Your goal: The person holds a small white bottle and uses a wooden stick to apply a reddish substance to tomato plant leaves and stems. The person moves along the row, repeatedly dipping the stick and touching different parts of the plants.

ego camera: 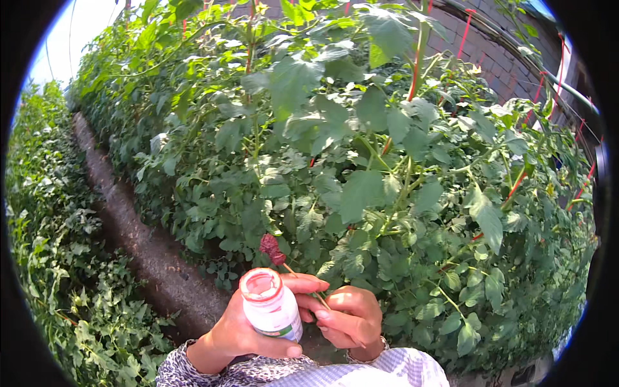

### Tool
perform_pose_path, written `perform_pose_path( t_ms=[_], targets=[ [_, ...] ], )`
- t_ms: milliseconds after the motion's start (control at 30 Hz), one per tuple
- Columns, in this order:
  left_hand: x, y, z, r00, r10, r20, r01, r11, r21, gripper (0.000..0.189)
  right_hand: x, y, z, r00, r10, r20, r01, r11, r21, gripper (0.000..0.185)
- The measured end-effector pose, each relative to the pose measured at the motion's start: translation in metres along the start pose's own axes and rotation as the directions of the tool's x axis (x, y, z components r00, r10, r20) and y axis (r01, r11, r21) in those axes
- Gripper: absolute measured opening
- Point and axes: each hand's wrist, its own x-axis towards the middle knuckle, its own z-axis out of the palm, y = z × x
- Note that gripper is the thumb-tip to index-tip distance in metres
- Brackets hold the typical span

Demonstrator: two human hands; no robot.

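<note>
Wrapped around a small white jar (273, 309) is my left hand (237, 329). The jar has no lid on, its rim is stained red, and pinkish-red residue coats the inside of its neck. My right hand (350, 317) pinches a thin wooden stick (316, 296) between thumb and fingers, just right of the jar. The stick slants up to the left and ends in a dark red wrapped tip (272, 249), above and beyond the jar's mouth. Fingers of my left hand reach behind the stick and touch or nearly touch my right hand.
Dense tomato plants (362, 193), tied up with red strings (415, 77), fill the space ahead and to the right. A narrow dirt path (154, 261) runs up the left side, with another plant row (58, 242) beyond it. A block wall (503, 72) stands behind the plants.
</note>
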Motion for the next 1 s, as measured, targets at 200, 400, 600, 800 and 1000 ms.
perform_pose_path(
  t_ms=[200,400,600,800,1000],
  targets=[
    [0.043,-0.008,0.024,0.961,-0.025,0.274,0.053,0.994,-0.095,0.070,0.000,-0.028,-0.050,0.980,0.106,-0.168,-0.136,0.974,-0.181,0.022],
    [0.079,0.013,0.033,0.888,0.098,0.449,-0.111,0.994,0.003,0.067,0.063,-0.048,-0.089,0.876,-0.039,-0.482,-0.036,0.989,-0.146,0.020],
    [0.133,0.025,0.028,0.927,0.231,0.295,-0.255,0.966,0.047,0.076,0.179,0.003,-0.109,0.858,0.195,-0.476,-0.302,0.940,-0.161,0.019],
    [0.165,0.031,0.003,0.973,0.138,0.183,-0.155,0.984,0.086,0.090,0.206,0.083,-0.135,0.838,0.278,-0.470,-0.411,0.888,-0.206,0.017],
    [0.170,0.032,-0.011,0.978,0.134,0.162,-0.157,0.978,0.135,0.086,0.195,0.110,-0.134,0.860,0.267,-0.434,-0.383,0.901,-0.205,0.019]
  ],
)
